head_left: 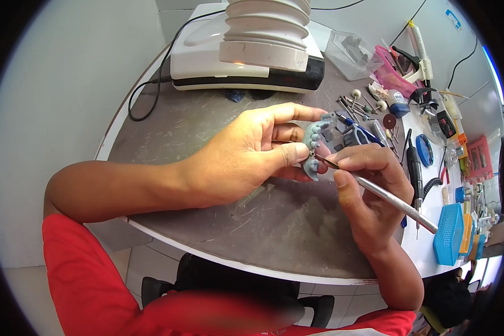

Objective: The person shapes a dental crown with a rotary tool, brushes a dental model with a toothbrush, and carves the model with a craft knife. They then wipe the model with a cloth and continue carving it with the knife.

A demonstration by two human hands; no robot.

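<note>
In the head view my left hand point(249, 145) is closed on a pale blue-grey dental arch model point(311, 134) with a row of teeth, held above the bench. Its thumb presses near the lower part of the arch, and the other fingers reach behind it. My right hand point(375, 190) grips a dental carving tool point(395, 200) with a silver knurled handle like a pen. The tool's dark thin tip meets the model beside my left thumb. Both hands come together around the model, close over the brown bench top point(229, 229).
A white machine point(224, 56) stands at the back under a ribbed suction hose point(266, 33). To the right lie several burs and polishing tips point(355, 96), a handpiece point(414, 173), a blue basket point(449, 235) and a clear plastic container point(350, 56). A pink tray point(392, 73) sits behind.
</note>
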